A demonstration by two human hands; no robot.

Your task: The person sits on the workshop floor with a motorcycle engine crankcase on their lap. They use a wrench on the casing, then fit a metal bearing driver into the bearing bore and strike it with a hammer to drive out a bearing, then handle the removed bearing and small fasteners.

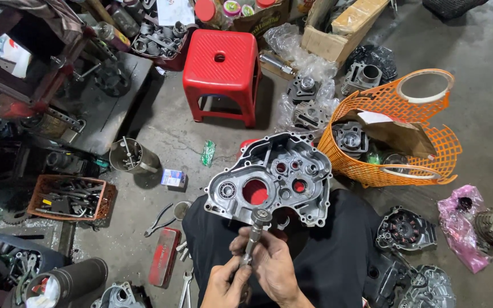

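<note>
1. The metal shaft [253, 236] is slim and grey, with a wider geared head at its top end (fine detail is hard to make out).
2. It stands nearly upright, its head just below the silver engine case [272, 179] resting on the person's lap.
3. The right hand [272, 268] is closed around the shaft's middle.
4. The left hand [223, 285] grips its lower end, touching the right hand.
</note>
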